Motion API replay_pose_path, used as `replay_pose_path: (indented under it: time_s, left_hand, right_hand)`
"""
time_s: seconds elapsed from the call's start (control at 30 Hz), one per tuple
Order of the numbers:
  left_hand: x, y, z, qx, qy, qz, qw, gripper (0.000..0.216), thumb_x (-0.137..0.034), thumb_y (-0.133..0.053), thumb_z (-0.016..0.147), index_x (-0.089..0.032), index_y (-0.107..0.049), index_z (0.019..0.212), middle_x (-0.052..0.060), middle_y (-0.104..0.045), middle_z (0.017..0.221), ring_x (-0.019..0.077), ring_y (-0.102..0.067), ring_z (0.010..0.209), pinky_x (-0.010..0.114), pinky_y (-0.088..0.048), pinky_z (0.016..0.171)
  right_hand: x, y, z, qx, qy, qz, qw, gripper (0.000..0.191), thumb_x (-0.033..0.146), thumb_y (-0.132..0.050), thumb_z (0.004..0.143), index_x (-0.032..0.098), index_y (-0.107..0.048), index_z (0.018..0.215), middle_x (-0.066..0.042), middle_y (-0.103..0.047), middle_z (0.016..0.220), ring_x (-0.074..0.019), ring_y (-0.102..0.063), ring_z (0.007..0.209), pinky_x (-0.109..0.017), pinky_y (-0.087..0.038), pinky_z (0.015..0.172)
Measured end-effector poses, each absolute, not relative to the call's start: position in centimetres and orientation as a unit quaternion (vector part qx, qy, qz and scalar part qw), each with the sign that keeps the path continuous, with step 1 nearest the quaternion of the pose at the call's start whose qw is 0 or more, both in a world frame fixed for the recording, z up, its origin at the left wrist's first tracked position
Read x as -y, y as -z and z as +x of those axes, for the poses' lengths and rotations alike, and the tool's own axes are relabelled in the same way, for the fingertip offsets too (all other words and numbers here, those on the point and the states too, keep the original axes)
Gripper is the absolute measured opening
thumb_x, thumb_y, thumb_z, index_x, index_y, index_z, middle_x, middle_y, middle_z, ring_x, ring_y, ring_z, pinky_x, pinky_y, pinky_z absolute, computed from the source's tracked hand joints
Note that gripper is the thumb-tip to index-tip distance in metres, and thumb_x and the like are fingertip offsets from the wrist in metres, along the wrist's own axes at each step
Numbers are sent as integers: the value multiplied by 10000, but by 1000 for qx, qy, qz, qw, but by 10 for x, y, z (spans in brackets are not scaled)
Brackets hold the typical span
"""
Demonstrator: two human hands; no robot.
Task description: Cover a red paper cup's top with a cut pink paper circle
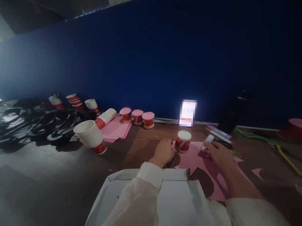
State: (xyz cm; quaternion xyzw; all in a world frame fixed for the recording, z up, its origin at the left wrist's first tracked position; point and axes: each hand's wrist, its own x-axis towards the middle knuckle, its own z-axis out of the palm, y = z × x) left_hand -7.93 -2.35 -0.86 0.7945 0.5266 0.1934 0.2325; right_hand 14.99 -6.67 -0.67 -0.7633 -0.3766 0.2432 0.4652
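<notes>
A red paper cup [183,142] stands upside down, its white base up, on a cut sheet of pink paper [192,159]. My left hand [164,151] is just left of the cup with its fingers curled closed. A bit of pink shows at its fingertips, but what they hold is not clear. To the right of the cup, my right hand [219,156] grips a small white-and-clear bottle [208,141], which looks like glue, tilted over the pink paper. Round holes have been cut out of that sheet.
Red cups with pink paper tops [137,116] line the wall beside stacked pink sheets [117,128]. A tilted cup stack [90,136] and black straps [39,127] lie left. Markers [218,132], a lit phone screen [187,112] and a yellow-green cable [287,160] are behind and right.
</notes>
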Motion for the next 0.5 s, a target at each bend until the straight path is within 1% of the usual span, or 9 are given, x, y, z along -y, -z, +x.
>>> replay_pose_path:
  time_s: [0.07, 0.1, 0.2, 0.27, 0.33, 0.4, 0.5]
  left_hand:
    - [24, 7, -79, -529, -188, 795, 230, 360, -186, -565, 873, -125, -669, 1212, 179, -698, 1200, 282, -645, 1133, 360, -481, 983]
    - [25, 7, -79, -528, -186, 796, 229, 355, -172, -555, 875, -117, -669, 1207, 187, -697, 1200, 286, -643, 1143, 365, -478, 993]
    - [27, 3, -79, -527, -180, 797, 234, 360, -123, -541, 861, -98, -667, 1197, 205, -691, 1217, 296, -635, 1176, 371, -464, 1026]
    - [28, 1, -78, -534, -174, 793, 237, 356, -108, -546, 845, -97, -673, 1178, 210, -689, 1225, 309, -631, 1185, 379, -461, 1036]
    - [29, 1, -77, -542, -172, 787, 238, 332, -112, -547, 843, -104, -687, 1145, 212, -693, 1215, 321, -634, 1181, 390, -460, 1042]
    - [28, 1, -77, -539, -176, 789, 236, 331, -106, -535, 845, -108, -693, 1136, 213, -697, 1207, 324, -635, 1183, 397, -452, 1054]
    - [27, 3, -76, -532, -174, 795, 233, 355, -92, -520, 842, -91, -683, 1158, 224, -693, 1210, 332, -634, 1186, 408, -449, 1060]
  right_hand:
    - [66, 6, 156, 401, -212, -780, 432, 200, 362, -724, 720, 243, -675, 566, -25, -611, 522, -222, -598, 577, -335, -445, 615]
    - [66, 7, 157, 408, -198, -785, 423, 176, 354, -728, 711, 250, -682, 577, -28, -613, 525, -238, -618, 618, -339, -449, 647]
    - [62, 11, 156, 408, -155, -800, 412, 106, 355, -732, 706, 252, -713, 692, -48, -656, 603, -278, -665, 744, -357, -468, 724]
    - [57, 12, 161, 398, -134, -812, 406, 132, 362, -722, 723, 239, -718, 773, -63, -682, 673, -290, -679, 784, -377, -479, 762]
    - [49, 11, 172, 390, -119, -822, 398, 150, 356, -709, 736, 230, -710, 816, -67, -675, 689, -299, -681, 779, -404, -483, 779]
    - [39, 6, 191, 384, -103, -830, 390, 104, 298, -693, 725, 227, -699, 800, -79, -653, 674, -321, -679, 768, -438, -475, 771]
    - [27, 0, 221, 360, -52, -845, 392, 94, 172, -712, 609, 205, -646, 668, -149, -629, 671, -409, -673, 798, -523, -436, 739]
